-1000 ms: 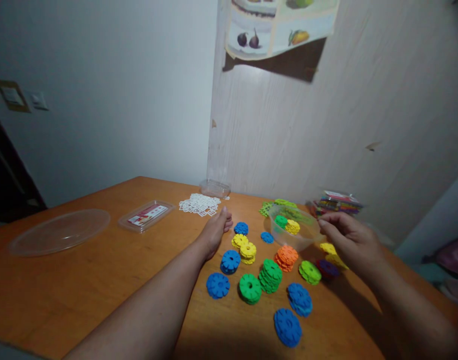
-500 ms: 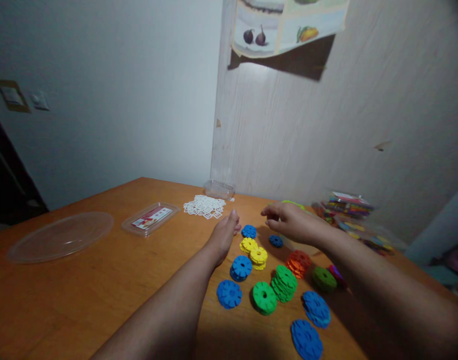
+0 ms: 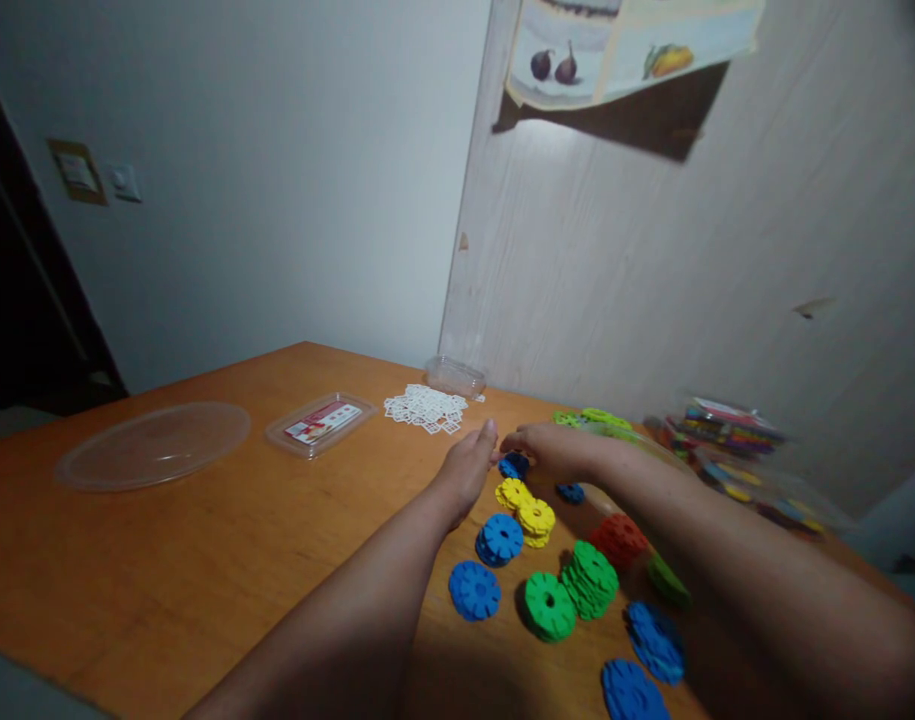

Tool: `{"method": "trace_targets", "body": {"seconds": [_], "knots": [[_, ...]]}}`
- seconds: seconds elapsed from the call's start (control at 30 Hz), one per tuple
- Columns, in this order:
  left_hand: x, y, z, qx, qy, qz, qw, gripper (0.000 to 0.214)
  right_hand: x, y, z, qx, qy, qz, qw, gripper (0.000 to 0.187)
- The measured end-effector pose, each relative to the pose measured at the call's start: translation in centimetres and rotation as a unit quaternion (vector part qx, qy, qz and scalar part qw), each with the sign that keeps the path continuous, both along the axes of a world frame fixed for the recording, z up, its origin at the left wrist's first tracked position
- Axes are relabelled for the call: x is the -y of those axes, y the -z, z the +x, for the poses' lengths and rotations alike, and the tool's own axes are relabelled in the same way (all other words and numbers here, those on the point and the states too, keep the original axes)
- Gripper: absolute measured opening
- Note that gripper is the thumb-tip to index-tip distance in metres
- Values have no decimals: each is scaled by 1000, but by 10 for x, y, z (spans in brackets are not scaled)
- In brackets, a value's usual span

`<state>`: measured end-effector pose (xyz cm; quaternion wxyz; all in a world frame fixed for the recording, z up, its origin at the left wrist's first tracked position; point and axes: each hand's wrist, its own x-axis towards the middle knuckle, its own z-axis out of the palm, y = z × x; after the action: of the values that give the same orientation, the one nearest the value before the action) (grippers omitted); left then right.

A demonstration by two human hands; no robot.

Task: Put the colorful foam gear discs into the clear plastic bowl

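While the right hand [image 3: 548, 450] is being brought leftward over the small stack of blue notched plastic discs [image 3: 514, 467], work is seemingly being focused there; whether anything is being grasped by either curled hand cannot be told. Left of that stack, the left hand [image 3: 464, 477] is being held; right of it, the translucent plastic bowl [image 3: 632, 434] is being screened by the right forearm.

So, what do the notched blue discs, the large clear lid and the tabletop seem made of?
Notched blue discs: probably matte plastic, evenly coloured. Large clear lid: likely glossy plastic, see-through and glinting. Tabletop: wood or laminate, satin, faintly streaked.
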<state>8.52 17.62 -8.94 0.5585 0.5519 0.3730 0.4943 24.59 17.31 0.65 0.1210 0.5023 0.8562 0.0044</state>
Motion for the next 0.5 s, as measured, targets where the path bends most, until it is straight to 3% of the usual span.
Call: {"method": "trace_targets", "body": {"seconds": [0.3, 0.5], "knots": [[1, 0, 0, 10, 0, 5, 1000, 75, 0, -5, 7, 12, 23, 6, 1000, 60], [-5, 7, 1, 10, -10, -11, 1000, 78, 5, -6, 30, 45, 64, 45, 996, 27]]}}
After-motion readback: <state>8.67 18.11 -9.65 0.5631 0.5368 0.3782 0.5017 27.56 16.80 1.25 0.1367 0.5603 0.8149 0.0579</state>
